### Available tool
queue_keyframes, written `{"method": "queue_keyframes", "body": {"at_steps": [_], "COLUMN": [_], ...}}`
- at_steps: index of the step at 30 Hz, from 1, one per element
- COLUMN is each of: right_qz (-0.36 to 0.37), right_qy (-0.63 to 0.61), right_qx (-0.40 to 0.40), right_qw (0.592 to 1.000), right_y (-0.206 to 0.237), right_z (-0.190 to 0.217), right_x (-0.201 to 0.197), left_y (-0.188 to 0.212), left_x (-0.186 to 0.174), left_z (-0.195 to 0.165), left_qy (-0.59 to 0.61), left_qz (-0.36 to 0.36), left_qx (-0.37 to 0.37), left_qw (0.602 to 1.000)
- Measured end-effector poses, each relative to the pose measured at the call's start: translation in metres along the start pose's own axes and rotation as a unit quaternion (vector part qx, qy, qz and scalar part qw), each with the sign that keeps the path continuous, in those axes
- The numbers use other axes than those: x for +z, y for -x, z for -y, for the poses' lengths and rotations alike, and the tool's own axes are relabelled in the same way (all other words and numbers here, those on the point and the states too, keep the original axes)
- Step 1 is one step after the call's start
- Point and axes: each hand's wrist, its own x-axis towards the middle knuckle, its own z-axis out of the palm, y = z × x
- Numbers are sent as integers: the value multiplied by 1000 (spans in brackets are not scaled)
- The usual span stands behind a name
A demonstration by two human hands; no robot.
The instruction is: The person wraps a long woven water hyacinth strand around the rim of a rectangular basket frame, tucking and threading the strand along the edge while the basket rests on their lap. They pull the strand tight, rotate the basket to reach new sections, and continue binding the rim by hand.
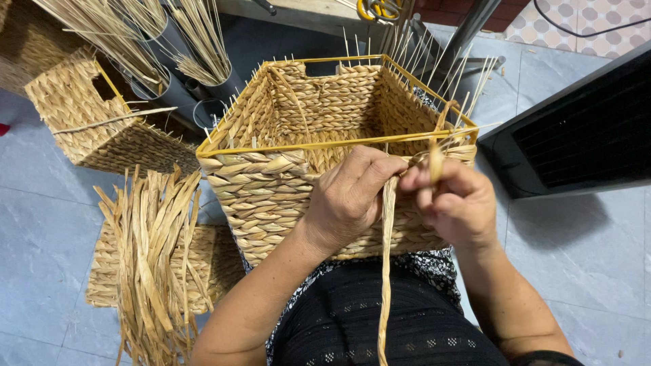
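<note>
Both grips clenched: left hand [349, 196] presses on the near rim of the woven basket [325, 146], pinching the braided straw strand [386, 271]; right hand [456, 203] pinches the same strand's upper end at the rim's near right corner. Strand looks light, limp, fibrous, likely frays; best held near the rim where it's taut. Basket sits on the lap, frame center, stiff wire rim, inside empty. Loose straw bundle [152, 264] at 8 o'clock on a woven mat [217, 261], floor level. Second basket [95, 118] on its side at 10 o'clock. Tubes [169, 47] holding thin reeds at 11 o'clock.
</note>
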Motion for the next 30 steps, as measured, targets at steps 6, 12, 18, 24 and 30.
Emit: {"method": "queue_keyframes", "body": {"at_steps": [6, 12, 18, 24, 30], "right_qz": [28, 28, 40, 175, -26], "right_qy": [50, 88, 164, 437, 501], "right_qx": [-19, -132, -198, -182, -113], "right_qw": [998, 987, 966, 863, 858], "right_y": [12, 24, 31, 40, 14], "right_z": [11, 7, 30, 62, 75], "right_x": [-23, -36, -29, 24, 49], "left_y": [-9, -19, -27, -36, -33], "left_x": [-18, -33, -28, -13, -7], "left_z": [-4, 0, 7, 7, 6], "left_qy": [65, 110, 74, 52, 59], "left_qz": [61, 92, 97, 102, 86], "left_qx": [-15, 1, 41, -18, -26], "left_qw": [996, 990, 992, 993, 994]}}
